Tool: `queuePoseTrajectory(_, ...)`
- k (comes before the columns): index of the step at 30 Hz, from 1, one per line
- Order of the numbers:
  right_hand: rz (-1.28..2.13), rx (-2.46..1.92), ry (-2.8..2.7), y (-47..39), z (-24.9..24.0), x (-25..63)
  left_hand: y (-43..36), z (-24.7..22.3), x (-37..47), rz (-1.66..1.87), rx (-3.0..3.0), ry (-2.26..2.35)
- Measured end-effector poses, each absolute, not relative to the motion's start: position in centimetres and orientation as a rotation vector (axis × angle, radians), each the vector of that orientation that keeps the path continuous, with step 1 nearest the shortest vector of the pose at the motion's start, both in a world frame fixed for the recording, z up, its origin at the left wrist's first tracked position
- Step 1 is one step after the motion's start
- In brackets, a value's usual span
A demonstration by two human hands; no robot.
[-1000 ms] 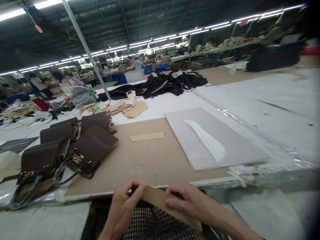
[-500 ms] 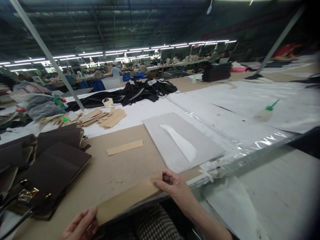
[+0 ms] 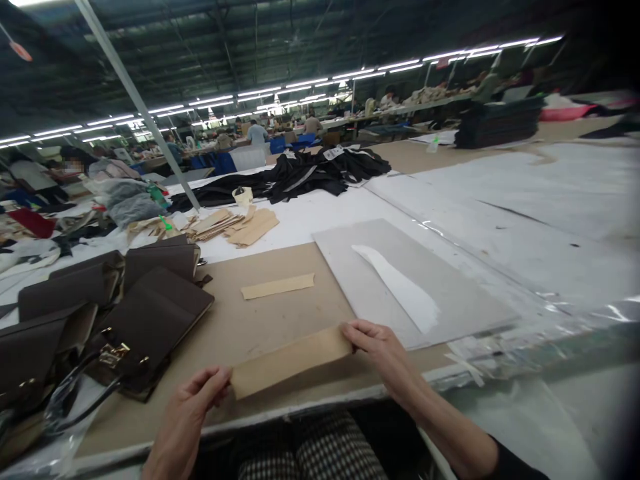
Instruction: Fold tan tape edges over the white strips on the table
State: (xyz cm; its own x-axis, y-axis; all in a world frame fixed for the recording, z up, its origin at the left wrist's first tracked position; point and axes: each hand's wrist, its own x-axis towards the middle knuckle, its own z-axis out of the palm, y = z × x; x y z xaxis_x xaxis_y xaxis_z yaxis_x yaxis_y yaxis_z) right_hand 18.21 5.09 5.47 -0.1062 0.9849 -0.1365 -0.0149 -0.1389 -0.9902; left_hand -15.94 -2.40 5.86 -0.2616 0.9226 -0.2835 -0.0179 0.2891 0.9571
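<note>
A wide tan paper strip (image 3: 293, 362) is stretched between my two hands, just over the front edge of the brown board (image 3: 200, 353). Its left end is pinched by my left hand (image 3: 193, 407). The fingers and thumb of my right hand (image 3: 375, 343) close on the other end. Beyond it, a smaller tan strip (image 3: 278, 286) lies flat on the board. To the right, a curved white piece (image 3: 397, 287) rests on a grey sheet (image 3: 450, 287).
Dark brown bags (image 3: 155, 320) with metal fittings and handles crowd the left side. Further back are stacked tan pieces (image 3: 253, 227), a heap of black material (image 3: 310, 173) and a slanting pole (image 3: 135, 100). People sit at distant tables.
The view has turned left and tilted. My hands have lifted the held strip a little and brought it farther over the board; both still grip its ends.
</note>
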Motion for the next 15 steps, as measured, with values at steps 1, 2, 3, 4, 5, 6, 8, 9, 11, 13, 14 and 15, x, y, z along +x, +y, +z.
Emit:
queuePoseTrajectory(1,1.435,-1.233,-1.155,5.0,5.4,18.4,-2.3,6.1,-15.8,1.144,0.885,1.552)
queuePoseTrajectory(2,1.466,-1.224,-1.109,4.8,5.4,18.5,-2.3,6.3,-15.6,1.130,0.885,1.555)
queuePoseTrajectory(3,1.493,-1.219,-1.070,4.6,5.4,18.8,-2.3,6.6,-15.4,1.107,0.867,1.541)
queuePoseTrajectory(4,1.516,-1.222,-1.040,4.4,5.4,19.0,-2.3,6.9,-15.3,1.081,0.841,1.512)
queuePoseTrajectory(5,1.535,-1.237,-1.015,4.3,5.3,19.3,-2.3,7.1,-15.1,1.057,0.811,1.475)
queuePoseTrajectory(6,1.550,-1.262,-0.998,4.2,5.2,19.6,-2.3,7.3,-15.0,1.036,0.784,1.438)
queuePoseTrajectory(8,1.560,-1.326,-0.999,4.2,4.8,20.2,-2.5,7.6,-14.9,1.022,0.752,1.404)
queuePoseTrajectory(9,1.565,-1.349,-1.006,4.3,4.6,20.5,-2.5,7.7,-14.9,1.020,0.747,1.401)
queuePoseTrajectory(11,1.584,-1.382,-1.018,4.5,4.2,20.9,-2.8,7.8,-14.9,1.015,0.750,1.407)
queuePoseTrajectory(13,1.607,-1.397,-1.045,4.6,4.0,21.1,-3.1,7.9,-15.0,1.003,0.771,1.414)
queuePoseTrajectory(14,1.609,-1.403,-1.074,4.6,3.9,21.1,-3.2,7.9,-15.0,0.996,0.785,1.421)
queuePoseTrajectory(15,1.582,-1.417,-1.119,4.6,3.9,21.1,-3.3,7.9,-15.0,0.988,0.800,1.429)
